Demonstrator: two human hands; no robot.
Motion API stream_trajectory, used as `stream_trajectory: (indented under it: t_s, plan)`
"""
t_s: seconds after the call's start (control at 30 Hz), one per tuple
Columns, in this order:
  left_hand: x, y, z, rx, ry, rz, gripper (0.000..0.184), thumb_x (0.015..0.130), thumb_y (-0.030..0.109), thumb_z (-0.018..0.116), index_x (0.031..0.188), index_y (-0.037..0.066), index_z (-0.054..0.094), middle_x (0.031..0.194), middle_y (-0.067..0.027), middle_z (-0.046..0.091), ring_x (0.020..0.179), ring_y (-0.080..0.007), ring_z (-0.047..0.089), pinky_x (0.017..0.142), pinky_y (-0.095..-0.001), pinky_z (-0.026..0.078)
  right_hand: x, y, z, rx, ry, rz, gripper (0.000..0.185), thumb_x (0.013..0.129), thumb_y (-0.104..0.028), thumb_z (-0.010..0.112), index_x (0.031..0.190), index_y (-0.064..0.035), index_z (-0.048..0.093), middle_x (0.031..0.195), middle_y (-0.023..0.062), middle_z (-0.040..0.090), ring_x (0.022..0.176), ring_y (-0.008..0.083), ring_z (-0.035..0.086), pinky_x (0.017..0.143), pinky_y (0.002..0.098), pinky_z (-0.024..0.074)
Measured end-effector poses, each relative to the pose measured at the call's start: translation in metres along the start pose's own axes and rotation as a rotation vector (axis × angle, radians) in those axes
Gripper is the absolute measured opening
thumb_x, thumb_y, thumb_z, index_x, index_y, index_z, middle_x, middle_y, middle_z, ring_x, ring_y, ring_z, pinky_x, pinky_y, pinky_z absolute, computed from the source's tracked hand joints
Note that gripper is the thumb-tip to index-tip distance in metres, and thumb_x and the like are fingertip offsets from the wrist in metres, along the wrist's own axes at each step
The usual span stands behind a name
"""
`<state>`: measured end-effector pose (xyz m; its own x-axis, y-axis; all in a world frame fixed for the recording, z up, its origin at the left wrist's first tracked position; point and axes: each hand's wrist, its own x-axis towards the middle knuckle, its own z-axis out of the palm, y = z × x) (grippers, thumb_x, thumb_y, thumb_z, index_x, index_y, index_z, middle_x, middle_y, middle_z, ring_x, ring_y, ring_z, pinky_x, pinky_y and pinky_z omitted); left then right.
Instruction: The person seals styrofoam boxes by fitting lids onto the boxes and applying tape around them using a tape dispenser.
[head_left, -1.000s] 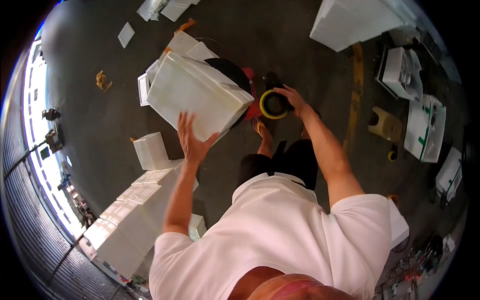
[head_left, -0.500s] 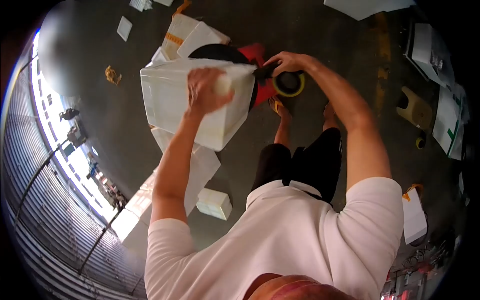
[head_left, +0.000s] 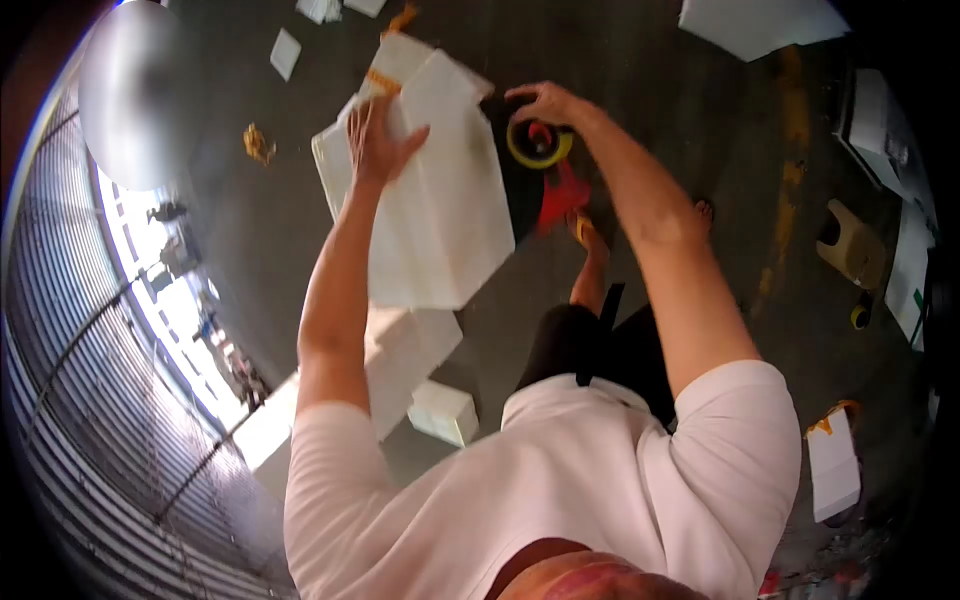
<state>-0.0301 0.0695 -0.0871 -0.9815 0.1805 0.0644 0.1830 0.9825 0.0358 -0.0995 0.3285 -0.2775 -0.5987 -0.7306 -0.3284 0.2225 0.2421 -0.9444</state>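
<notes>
A large white foam box (head_left: 440,220) rests tilted in front of me, partly over a dark round surface with a red part (head_left: 563,198) beside it. My left hand (head_left: 380,145) lies against the box's upper left side, thumb and fingers spread. At the right of the box, my right hand (head_left: 543,103) is closed around a tape dispenser whose handle is mostly hidden. Its yellow-edged tape roll (head_left: 558,155) hangs just below the fingers. Whether tape runs from the roll onto the box cannot be made out.
More white boxes (head_left: 415,345) stand below the large one, with a small white box (head_left: 443,412) nearby. A beige plastic stool (head_left: 851,247) and another tape roll (head_left: 860,316) are at the right. Crumpled yellow tape (head_left: 258,145) lies on the floor at the left.
The box has turned and shows a different face. My left hand has moved up and left along it. My right hand has shifted left and up with the tape dispenser.
</notes>
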Motion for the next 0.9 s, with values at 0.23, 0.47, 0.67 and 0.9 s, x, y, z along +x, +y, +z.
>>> stream_trajectory:
  t_s: [0.23,0.47,0.67,0.9]
  plan:
    - [-0.013,-0.066,0.017,0.047,0.136,-0.571,0.069,0.072,0.049,0.073,0.128,0.013,0.055,0.125,-0.0127,0.058,0.123,-0.0323,0.047,0.106,-0.044,0.034,-0.134,0.089,0.072,-0.022,-0.207,-0.126,0.057,0.08,-0.007,0.075,0.133,-0.0063,0.055,0.116,0.0084,0.064,0.102,0.0166,0.06,0.09,0.0321,0.0502]
    - [-0.054,0.015,0.005,-0.039,0.141,-0.237,0.08,0.071,0.042,0.078,0.136,0.011,0.046,0.137,-0.013,0.048,0.131,-0.0328,0.04,0.109,-0.049,0.03,-0.066,0.06,0.003,0.356,-0.021,-0.012,0.056,0.081,-0.006,0.075,0.134,-0.0078,0.055,0.108,0.0085,0.067,0.1,0.0137,0.06,0.088,0.0291,0.0494]
    - [-0.03,0.067,-0.005,-0.035,-0.004,-0.235,0.081,0.071,0.046,0.076,0.137,0.01,0.045,0.133,-0.0146,0.05,0.129,-0.033,0.039,0.11,-0.0492,0.026,-0.098,0.075,0.014,0.316,-0.09,0.012,0.057,0.08,-0.004,0.073,0.134,-0.0079,0.055,0.114,0.008,0.065,0.103,0.0144,0.059,0.09,0.0313,0.0485]
    - [0.008,0.003,0.004,-0.08,0.179,-0.945,0.089,0.077,0.053,0.071,0.145,0.009,0.035,0.143,-0.0179,0.04,0.135,-0.0345,0.034,0.114,-0.0475,0.02,-0.075,0.049,0.024,0.227,-0.013,-0.067,0.061,0.08,-0.006,0.074,0.136,-0.0076,0.052,0.125,0.009,0.06,0.108,0.0135,0.057,0.095,0.0313,0.0466]
